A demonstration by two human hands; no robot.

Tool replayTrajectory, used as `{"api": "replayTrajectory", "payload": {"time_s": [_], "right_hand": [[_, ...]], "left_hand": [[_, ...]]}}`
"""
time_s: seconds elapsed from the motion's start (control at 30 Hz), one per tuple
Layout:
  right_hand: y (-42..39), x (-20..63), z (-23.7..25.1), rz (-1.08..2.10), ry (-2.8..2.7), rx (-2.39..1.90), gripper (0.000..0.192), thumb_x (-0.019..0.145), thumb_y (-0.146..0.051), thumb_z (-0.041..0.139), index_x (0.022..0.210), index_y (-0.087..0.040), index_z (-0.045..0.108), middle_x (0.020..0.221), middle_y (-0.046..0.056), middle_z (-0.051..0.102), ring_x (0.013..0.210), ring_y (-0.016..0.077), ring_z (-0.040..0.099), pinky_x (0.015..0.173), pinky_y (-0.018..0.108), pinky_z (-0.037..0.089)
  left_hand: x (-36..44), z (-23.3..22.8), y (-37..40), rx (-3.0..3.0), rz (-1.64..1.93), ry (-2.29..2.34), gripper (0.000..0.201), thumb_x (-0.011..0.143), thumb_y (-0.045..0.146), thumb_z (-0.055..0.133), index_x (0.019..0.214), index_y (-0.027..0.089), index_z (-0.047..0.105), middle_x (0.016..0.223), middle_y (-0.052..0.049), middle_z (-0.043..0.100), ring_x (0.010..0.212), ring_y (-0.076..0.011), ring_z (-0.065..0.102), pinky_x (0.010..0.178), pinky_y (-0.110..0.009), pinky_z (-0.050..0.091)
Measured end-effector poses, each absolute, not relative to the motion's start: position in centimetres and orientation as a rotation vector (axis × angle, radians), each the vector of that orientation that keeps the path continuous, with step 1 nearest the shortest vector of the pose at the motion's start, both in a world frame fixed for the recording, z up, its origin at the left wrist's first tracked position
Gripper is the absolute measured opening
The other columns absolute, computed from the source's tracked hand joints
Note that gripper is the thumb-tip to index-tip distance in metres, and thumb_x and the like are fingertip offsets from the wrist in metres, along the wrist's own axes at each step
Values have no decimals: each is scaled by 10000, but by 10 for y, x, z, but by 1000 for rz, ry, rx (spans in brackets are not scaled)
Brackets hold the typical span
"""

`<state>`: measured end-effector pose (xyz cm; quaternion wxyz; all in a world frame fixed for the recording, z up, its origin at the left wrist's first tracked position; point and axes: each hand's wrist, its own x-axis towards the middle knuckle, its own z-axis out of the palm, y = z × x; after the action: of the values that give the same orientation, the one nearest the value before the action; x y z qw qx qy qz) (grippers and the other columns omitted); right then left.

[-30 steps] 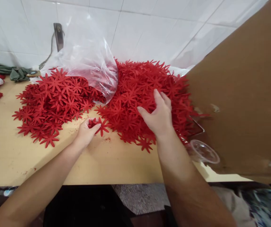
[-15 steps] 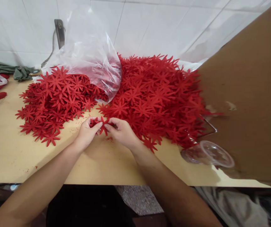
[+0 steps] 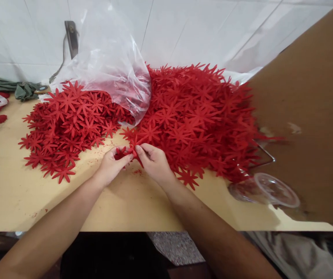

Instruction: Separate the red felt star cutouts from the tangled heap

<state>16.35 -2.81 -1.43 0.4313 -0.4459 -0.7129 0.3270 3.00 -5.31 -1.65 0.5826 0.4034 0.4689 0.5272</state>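
Observation:
My left hand (image 3: pixel 110 166) and my right hand (image 3: pixel 154 162) meet at the middle of the wooden table (image 3: pixel 15 193). Between their fingertips they pinch a small stack of red flower-shaped cutouts (image 3: pixel 128 152). Right behind my right hand lies a large heap of the same red flowers (image 3: pixel 201 116). A second, flatter pile of red flowers (image 3: pixel 67 124) spreads out to the left of my left hand.
A clear plastic bag (image 3: pixel 111 66) lies over the back of both piles against the white tiled wall. A brown cardboard sheet (image 3: pixel 308 116) stands at the right, with a clear plastic cup (image 3: pixel 268 190) lying on its side beside it. Green cloth (image 3: pixel 18 89) sits far left.
My right hand left the big heap and came over to my left hand; both now pinch the small flower stack. The view shifted slightly.

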Motion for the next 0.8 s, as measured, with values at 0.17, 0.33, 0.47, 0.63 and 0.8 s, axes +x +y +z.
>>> {"api": "replayTrajectory", "payload": {"time_s": [0.17, 0.33, 0.47, 0.63, 0.8], "right_hand": [[-21, 166, -16, 791, -1677, -1091, 132, 771, -307, 507, 758, -189, 563, 745, 19, 575, 692, 136, 517, 655, 278, 407], [-12, 184, 4, 654, -1497, -1209, 194, 761, -325, 515, 615, -198, 501, 528, -33, 452, 495, 95, 385, 495, 253, 319], [1, 207, 22, 364, -1539, -1291, 310, 785, -379, 496, 540, -213, 403, 483, -45, 350, 468, 88, 312, 490, 268, 278], [34, 241, 20, 29, -1573, -1395, 269, 815, -381, 411, 598, -225, 390, 576, 18, 466, 599, 168, 460, 606, 340, 387], [36, 253, 19, -463, -1567, -1441, 318, 668, -243, 579, 965, -140, 532, 1091, 185, 510, 1057, 327, 428, 866, 499, 340]], "left_hand": [[30, -15, -51, 902, 1234, 1165, 207, 621, 182, 632, 779, 151, 501, 656, 52, 555, 499, -32, 436, 487, -191, 322], [30, -11, -52, 859, 1234, 1220, 211, 624, 162, 632, 803, 152, 521, 634, 62, 537, 495, -33, 426, 503, -192, 326], [31, -11, -52, 877, 1239, 1224, 207, 622, 158, 630, 802, 148, 529, 664, 50, 553, 514, -36, 438, 528, -196, 348], [31, -12, -52, 901, 1249, 1206, 193, 626, 180, 628, 782, 148, 519, 621, 65, 525, 489, -29, 417, 522, -193, 344], [31, -14, -50, 902, 1272, 1210, 190, 635, 177, 630, 791, 145, 526, 654, 58, 551, 497, -28, 430, 534, -200, 350]]}}
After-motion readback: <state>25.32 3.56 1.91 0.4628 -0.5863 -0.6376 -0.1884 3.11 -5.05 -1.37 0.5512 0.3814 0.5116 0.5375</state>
